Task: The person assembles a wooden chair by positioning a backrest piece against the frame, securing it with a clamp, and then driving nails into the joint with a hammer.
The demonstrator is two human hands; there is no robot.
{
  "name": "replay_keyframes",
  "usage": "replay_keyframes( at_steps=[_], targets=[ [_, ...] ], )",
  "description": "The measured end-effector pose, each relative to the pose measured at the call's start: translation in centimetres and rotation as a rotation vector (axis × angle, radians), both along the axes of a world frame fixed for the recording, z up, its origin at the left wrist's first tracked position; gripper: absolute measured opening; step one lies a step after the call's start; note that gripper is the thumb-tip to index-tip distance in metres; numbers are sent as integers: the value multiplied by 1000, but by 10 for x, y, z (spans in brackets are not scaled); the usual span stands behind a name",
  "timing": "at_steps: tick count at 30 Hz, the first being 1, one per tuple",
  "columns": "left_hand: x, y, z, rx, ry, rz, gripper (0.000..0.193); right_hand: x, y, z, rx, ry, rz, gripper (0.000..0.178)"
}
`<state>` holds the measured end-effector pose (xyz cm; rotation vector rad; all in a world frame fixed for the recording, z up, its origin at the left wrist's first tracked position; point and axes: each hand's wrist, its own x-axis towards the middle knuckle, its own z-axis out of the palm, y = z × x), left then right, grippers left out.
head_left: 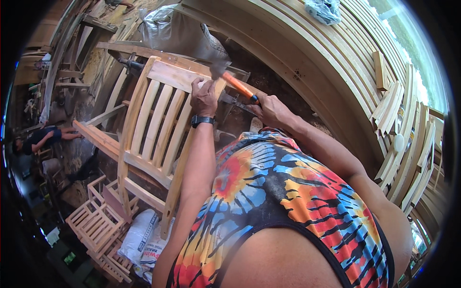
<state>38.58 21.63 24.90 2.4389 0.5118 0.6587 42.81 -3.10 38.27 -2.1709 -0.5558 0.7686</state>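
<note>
In front of me is a wooden chair frame with a slatted back; pale slats (pixel 162 126) run between its top rail (pixel 175 76) and a lower rail. My left hand (pixel 203 98), with a dark wristband, is closed on the chair back at the top rail's right end; whether a small piece sits in its fingertips is hidden. My right hand (pixel 272 109) grips a hammer (pixel 240 87) by its orange and black handle. The hammer's head is motion-blurred, just beside the right post's top, close to my left fingers. A metal clamp bar (pixel 236 102) shows under the hammer.
Long stacked boards (pixel 307 62) curve along the right, with a plastic bag (pixel 324 10) on top. A silvery sack (pixel 168 26) stands behind the chair. Smaller slatted wooden frames (pixel 98 225) and white sacks (pixel 144 237) lie lower left. Another person (pixel 43 141) is at the far left.
</note>
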Motion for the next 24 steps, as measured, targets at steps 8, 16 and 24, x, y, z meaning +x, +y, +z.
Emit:
replay_keyframes(
  at_steps=[8, 16, 24],
  targets=[
    [-17, 10, 11, -21, -236, 5, 33, -9, 1, 17, 32, -96, 46, 42],
    [-53, 5, 77, -1311, -171, 5, 29, -56, 73, -21, 430, 54, 107, 65],
    [-75, 39, 65, -1095, -271, 355, 21, 8, 110, -95, -102, 23, -28, 105]
  ],
)
